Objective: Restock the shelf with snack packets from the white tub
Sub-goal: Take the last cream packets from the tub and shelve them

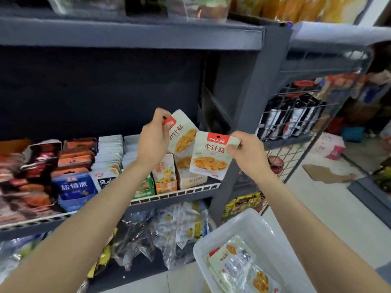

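My left hand [153, 138] pinches the top corner of a cream snack packet [183, 134] with a red label and holds it tilted above the right end of the shelf [186, 192]. My right hand [246, 152] pinches the top right corner of a second, matching packet [209, 157], which hangs upright in front of the shelf's rightmost display box [193, 179]. The white tub [241, 227] sits at the bottom right, with several more of the same packets [237, 261] lying in it.
The shelf row holds display boxes of other snacks, among them a blue box [74, 189] and an orange one [165, 174]. Clear bagged snacks [169, 229] fill the shelf below. A wire rack [294, 115] with dark packets stands right of the grey upright [251, 92]. Torn cardboard [325, 172] lies on the floor.
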A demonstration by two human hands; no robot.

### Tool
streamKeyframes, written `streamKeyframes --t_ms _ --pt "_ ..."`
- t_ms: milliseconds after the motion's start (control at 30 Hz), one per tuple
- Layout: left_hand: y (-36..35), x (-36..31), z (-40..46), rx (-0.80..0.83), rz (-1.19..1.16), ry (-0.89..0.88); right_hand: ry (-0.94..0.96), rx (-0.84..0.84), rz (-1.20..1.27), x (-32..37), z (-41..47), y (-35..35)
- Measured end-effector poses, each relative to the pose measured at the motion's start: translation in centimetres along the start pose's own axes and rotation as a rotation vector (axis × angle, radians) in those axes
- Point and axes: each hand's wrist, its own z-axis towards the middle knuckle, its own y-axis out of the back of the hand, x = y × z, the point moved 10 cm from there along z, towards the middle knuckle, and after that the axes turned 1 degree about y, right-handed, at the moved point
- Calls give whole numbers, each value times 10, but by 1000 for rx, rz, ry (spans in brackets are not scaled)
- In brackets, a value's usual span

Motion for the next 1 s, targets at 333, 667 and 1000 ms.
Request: streamKeyframes --t_ms 333,667,1000 --pt "-96 31 57 403 119 -45 -72 -5 -37 -3 36 -28" --pt "-107 47 74 522 128 -101 -105 -41 -44 -15 56 -31" --pt "-132 69 55 566 342 -120 -65 36 -60 -10 75 -56"
